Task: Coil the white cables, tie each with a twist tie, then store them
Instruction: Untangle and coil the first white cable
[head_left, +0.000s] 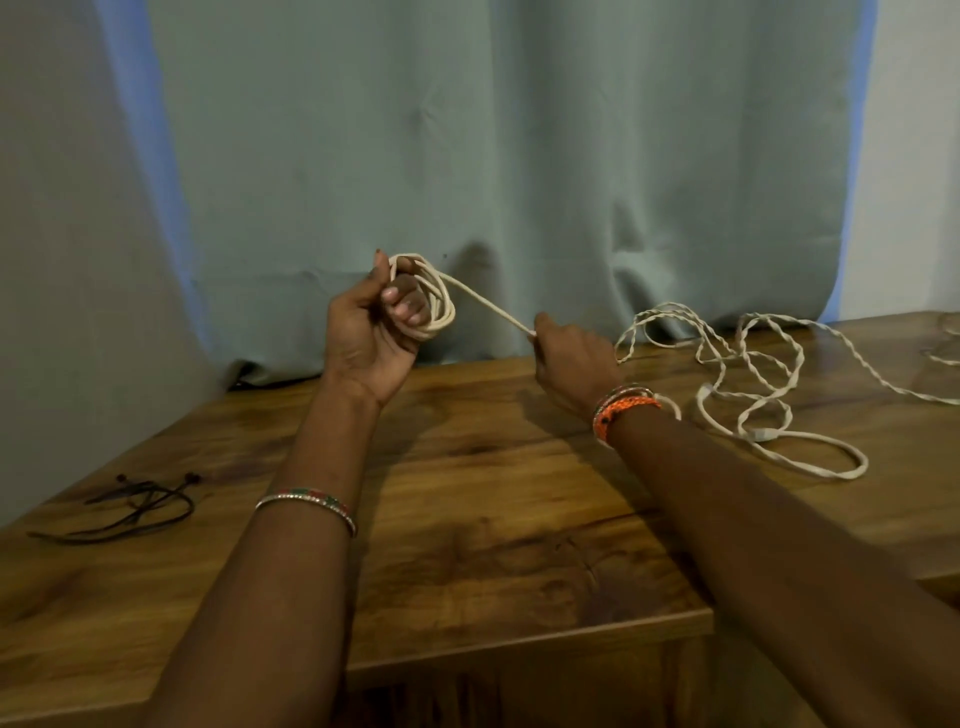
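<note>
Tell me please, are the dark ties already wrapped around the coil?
No, the ties lie loose on the table, apart from the coil.

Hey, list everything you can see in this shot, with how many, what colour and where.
cable coil: one, white, looped round the left fingers, above the table
loose cable: white tangle on the table's right side; how many cables I cannot tell
twist ties: a few, dark, table's left side
table: one, brown wood
curtain: one, grey-green, behind the table
bangle: one, silver with red and green, left forearm
wristbands: orange and silver, right wrist
left hand: grip on the coil
right hand: pinches the strand from the coil
</note>
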